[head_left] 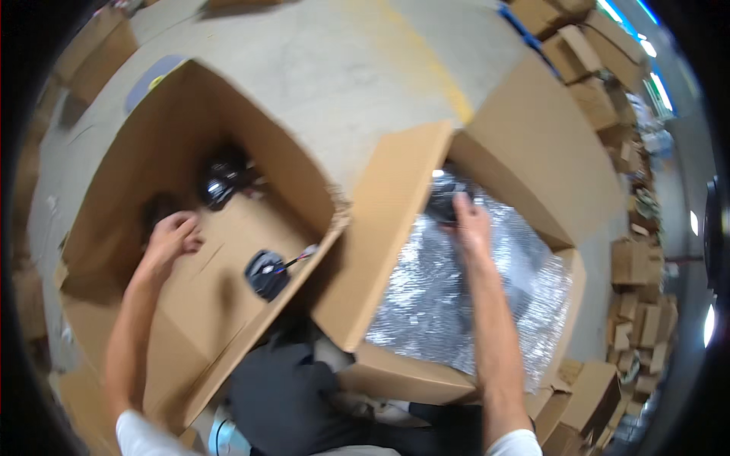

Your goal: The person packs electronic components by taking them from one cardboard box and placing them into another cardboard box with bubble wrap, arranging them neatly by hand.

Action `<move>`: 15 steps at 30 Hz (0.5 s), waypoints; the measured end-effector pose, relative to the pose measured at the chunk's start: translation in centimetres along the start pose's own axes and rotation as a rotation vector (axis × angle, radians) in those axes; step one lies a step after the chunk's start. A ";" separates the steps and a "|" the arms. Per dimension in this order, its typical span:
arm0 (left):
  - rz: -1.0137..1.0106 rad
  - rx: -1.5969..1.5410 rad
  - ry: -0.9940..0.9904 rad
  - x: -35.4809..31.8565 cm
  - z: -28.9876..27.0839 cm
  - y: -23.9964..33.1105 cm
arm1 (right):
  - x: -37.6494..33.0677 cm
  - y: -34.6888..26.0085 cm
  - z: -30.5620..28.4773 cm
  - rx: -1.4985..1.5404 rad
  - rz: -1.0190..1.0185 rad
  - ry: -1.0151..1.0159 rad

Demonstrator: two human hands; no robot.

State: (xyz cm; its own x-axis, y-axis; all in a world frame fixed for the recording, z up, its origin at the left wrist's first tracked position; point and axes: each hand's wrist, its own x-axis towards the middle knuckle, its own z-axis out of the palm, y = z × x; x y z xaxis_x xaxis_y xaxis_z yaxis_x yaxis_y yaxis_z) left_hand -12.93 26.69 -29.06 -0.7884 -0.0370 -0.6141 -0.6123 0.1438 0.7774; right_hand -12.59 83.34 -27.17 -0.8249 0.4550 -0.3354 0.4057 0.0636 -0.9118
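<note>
My left hand (176,234) is over the large open cardboard box (179,327) on the left, its fingers curled in and nothing visible in them. Just beyond it is a dark, blurred object (157,209). A glossy black rounded part (223,181) lies against that box's far wall, and a dark grey part with thin coloured wires (266,275) rests nearer its right wall. In the second open box, my right hand (470,220) grips a black rounded part (445,196) at the far left corner, its fingers partly hidden. Silvery bubble wrap (426,304) spreads beneath that hand.
The right box's tall flap (544,144) stands raised at the far right, and its left flap (388,220) leans between the boxes. Stacked cartons (597,102) line the right side. My dark-clothed legs (289,395) are at the near edge. A yellow line (430,57) crosses the grey floor.
</note>
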 end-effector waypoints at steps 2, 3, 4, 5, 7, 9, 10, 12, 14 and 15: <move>0.011 0.035 0.098 5.1 0.3 -3.5 | -0.1 -0.5 -1.4 -0.242 -0.022 0.105; 0.000 0.097 0.172 8.3 0.5 -5.2 | 0.8 0.1 -2.9 -0.341 -0.055 0.135; 0.066 0.386 0.319 11.4 0.3 -6.8 | 1.7 0.7 -3.5 -0.446 -0.092 0.161; 0.214 0.591 0.400 13.5 0.9 -7.9 | 1.8 1.2 -3.2 -0.450 -0.092 0.141; 0.448 0.843 0.556 15.4 3.1 -9.1 | 1.3 1.2 -2.8 -0.357 -0.103 0.191; 0.455 0.895 0.643 16.4 5.4 -8.8 | 0.6 1.7 -2.4 -0.319 -0.102 0.176; 0.405 0.932 0.682 17.3 5.5 -8.7 | 0.2 1.9 -1.9 -0.268 -0.107 0.162; 0.170 1.093 0.515 18.4 5.1 -7.7 | -0.9 1.3 -1.3 -0.248 -0.036 0.155; 0.281 1.136 0.486 19.6 3.0 -9.1 | -1.0 1.5 -1.9 -0.240 -0.043 0.067; 0.303 1.229 0.487 19.7 1.4 -9.5 | -1.3 1.7 -2.3 -0.244 -0.033 0.071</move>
State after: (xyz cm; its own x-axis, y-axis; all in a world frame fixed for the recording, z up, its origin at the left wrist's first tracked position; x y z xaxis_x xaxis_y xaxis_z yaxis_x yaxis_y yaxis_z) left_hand -22.53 26.02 -48.71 -0.9793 -0.1531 -0.1323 -0.1659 0.9818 0.0919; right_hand -9.94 84.95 -27.79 -0.8133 0.5097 -0.2806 0.4687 0.2882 -0.8350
